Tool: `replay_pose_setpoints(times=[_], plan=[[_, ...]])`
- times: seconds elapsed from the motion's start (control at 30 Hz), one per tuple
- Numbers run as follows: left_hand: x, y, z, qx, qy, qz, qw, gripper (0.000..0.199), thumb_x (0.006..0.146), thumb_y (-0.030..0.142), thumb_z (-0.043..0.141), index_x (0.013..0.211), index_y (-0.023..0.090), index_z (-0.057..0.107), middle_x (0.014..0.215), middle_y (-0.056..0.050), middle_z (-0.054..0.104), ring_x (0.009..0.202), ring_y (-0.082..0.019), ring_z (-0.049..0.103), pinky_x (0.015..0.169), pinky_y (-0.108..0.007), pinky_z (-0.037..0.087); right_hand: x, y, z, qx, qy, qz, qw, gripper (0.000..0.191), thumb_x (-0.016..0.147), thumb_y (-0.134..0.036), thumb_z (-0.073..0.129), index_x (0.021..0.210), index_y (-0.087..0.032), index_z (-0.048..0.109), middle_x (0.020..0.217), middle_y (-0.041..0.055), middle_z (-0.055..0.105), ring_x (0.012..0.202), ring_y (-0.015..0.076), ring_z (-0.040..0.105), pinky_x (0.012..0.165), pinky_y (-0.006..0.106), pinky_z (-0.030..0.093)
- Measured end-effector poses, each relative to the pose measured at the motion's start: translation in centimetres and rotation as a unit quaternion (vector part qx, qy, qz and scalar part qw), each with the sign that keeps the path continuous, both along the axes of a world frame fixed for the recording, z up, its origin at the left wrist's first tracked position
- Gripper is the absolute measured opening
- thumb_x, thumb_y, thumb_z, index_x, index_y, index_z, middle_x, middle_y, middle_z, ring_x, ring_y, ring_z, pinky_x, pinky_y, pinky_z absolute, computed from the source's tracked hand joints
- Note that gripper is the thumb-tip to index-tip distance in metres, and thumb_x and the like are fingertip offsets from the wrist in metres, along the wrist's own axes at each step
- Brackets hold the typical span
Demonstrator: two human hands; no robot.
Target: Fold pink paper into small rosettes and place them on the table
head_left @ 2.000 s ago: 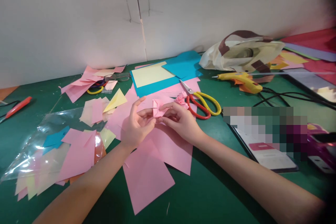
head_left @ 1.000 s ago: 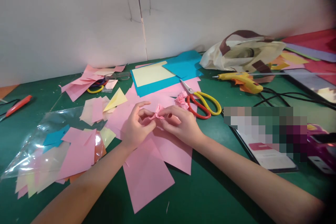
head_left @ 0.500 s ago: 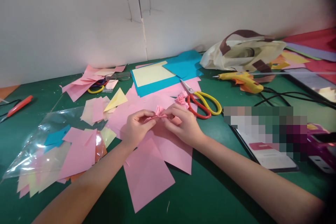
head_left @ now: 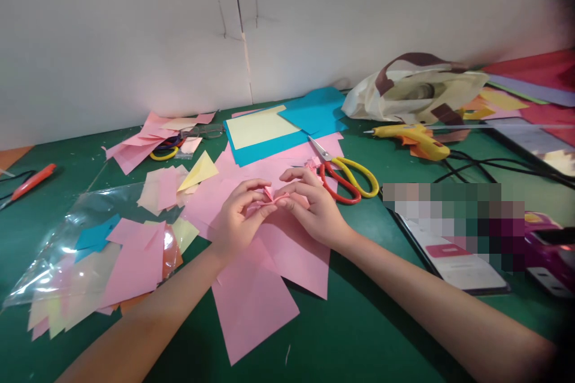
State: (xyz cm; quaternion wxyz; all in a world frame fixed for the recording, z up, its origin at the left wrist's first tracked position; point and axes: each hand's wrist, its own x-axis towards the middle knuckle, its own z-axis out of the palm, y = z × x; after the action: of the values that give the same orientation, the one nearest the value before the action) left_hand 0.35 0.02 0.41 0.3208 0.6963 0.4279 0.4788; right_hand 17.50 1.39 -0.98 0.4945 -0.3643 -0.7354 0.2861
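Note:
Between my two hands is a small piece of folded pink paper [head_left: 271, 195], held just above the pink sheets [head_left: 256, 311] on the table. My left hand [head_left: 242, 212] pinches its left side between thumb and fingers. On the other side, my right hand [head_left: 314, 206] grips it with thumb and fingertips. Parts of the folds are hidden behind the fingers. Beyond my right hand lie scissors [head_left: 344, 179] with red and yellow handles, beside a small pink folded paper piece [head_left: 313, 164] that is partly covered.
Blue and cream sheets [head_left: 269, 128] lie at the back. Left is a clear plastic bag [head_left: 54, 251] of paper pieces. To the right are a yellow glue gun [head_left: 415, 137], a cloth bag [head_left: 413, 93], black cables [head_left: 467, 158] and a phone [head_left: 471, 275]. A red-handled tool [head_left: 33, 181] lies far left.
The fingers of both hands have shifted on the folded pink paper, with the right forefinger lifted higher. The paper's folds look turned, and the surrounding things stay in place.

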Motion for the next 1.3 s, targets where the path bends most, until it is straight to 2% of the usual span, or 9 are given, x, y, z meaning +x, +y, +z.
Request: replay_pose_setpoints(times=[0.13,0.23,0.4,0.57,0.77,0.93,1.03,1.13,1.3], plan=[[-0.3,0.2,-0.4,-0.008,0.017,-0.001,1.0,0.009,0.084,0.03,0.061,0.08,0.022,0.064,0.102,-0.005,0.058,0.103,-0.021,0.057,0.089,-0.037,0.049,-0.1,0.0,0.2,-0.051,0.033,0.047,0.997,0.012,0.087,-0.03,0.057,0.081,-0.022,0.064,0.107,0.0079,0.061,0.106,0.0233,0.058,0.095,0.044,0.045],[-0.6,0.3,-0.9,-0.03,0.037,-0.011,0.999,0.012,0.085,0.033,0.059,0.086,0.023,0.065,0.108,-0.006,0.054,0.109,-0.023,0.054,0.091,-0.037,0.049,-0.2,0.0,0.1,-0.085,0.071,0.063,0.992,0.01,0.086,-0.031,0.06,0.091,-0.023,0.06,0.098,0.0063,0.063,0.096,0.0205,0.061,0.085,0.039,0.05],[-0.7,0.4,-1.0,-0.05,0.038,-0.05,0.997,0.009,0.086,0.031,0.057,0.086,0.023,0.062,0.111,-0.007,0.051,0.112,-0.022,0.053,0.092,-0.037,0.048,-0.2,0.2,-0.1,-0.146,0.11,0.079,0.98,0.034,0.082,-0.032,0.065,0.114,-0.024,0.057,0.089,0.0037,0.061,0.084,0.0168,0.06,0.072,0.031,0.052],[-0.2,0.4,-0.4,-0.055,-0.012,-0.038,0.998,0.009,0.081,0.024,0.063,0.074,0.021,0.059,0.107,-0.006,0.06,0.107,-0.021,0.057,0.092,-0.039,0.048,-0.2,0.3,0.1,-0.147,0.1,0.051,0.983,0.021,0.078,-0.036,0.069,0.093,-0.021,0.067,0.088,0.0049,0.066,0.076,0.0164,0.058,0.071,0.034,0.05],[0.0,0.3,0.0,-0.078,-0.046,-0.032,0.995,0.01,0.077,0.024,0.067,0.07,0.02,0.062,0.086,-0.004,0.064,0.087,-0.019,0.063,0.08,-0.036,0.053,-0.3,0.3,-0.1,-0.161,0.154,0.038,0.974,0.022,0.073,-0.036,0.074,0.081,-0.02,0.061,0.082,0.0031,0.064,0.075,0.0162,0.06,0.07,0.033,0.05],[-0.3,0.4,-0.3,-0.069,-0.044,-0.026,0.996,0.01,0.077,0.026,0.068,0.072,0.02,0.062,0.107,-0.006,0.062,0.105,-0.021,0.059,0.089,-0.037,0.05,-0.2,0.4,0.0,-0.119,0.096,0.024,0.988,0.023,0.077,-0.041,0.069,0.078,-0.019,0.061,0.083,0.0046,0.059,0.079,0.0172,0.058,0.072,0.033,0.049],[-0.2,0.4,-0.2,-0.091,-0.046,-0.033,0.994,0.01,0.079,0.027,0.065,0.073,0.02,0.062,0.114,-0.007,0.063,0.111,-0.022,0.057,0.095,-0.039,0.046,-0.2,0.3,0.2,-0.153,0.068,0.068,0.983,0.024,0.082,-0.041,0.063,0.078,-0.018,0.062,0.078,0.0042,0.063,0.076,0.0166,0.06,0.071,0.031,0.049],[0.0,0.2,0.1,-0.132,-0.073,-0.032,0.988,0.013,0.079,0.027,0.065,0.07,0.019,0.062,0.105,-0.007,0.067,0.101,-0.022,0.062,0.088,-0.037,0.05,-0.2,0.2,0.2,-0.192,0.076,0.098,0.974,0.023,0.084,-0.04,0.061,0.082,-0.018,0.065,0.076,0.0037,0.067,0.073,0.0162,0.063,0.069,0.029,0.05],[0.1,0.3,0.1,-0.144,-0.092,0.001,0.985,0.015,0.072,0.025,0.07,0.065,0.018,0.059,0.083,-0.003,0.065,0.081,-0.017,0.064,0.075,-0.031,0.053,-0.3,0.0,0.0,-0.179,0.068,0.059,0.98,0.018,0.083,-0.036,0.062,0.081,-0.019,0.067,0.074,0.0028,0.07,0.07,0.0157,0.065,0.066,0.028,0.051]])
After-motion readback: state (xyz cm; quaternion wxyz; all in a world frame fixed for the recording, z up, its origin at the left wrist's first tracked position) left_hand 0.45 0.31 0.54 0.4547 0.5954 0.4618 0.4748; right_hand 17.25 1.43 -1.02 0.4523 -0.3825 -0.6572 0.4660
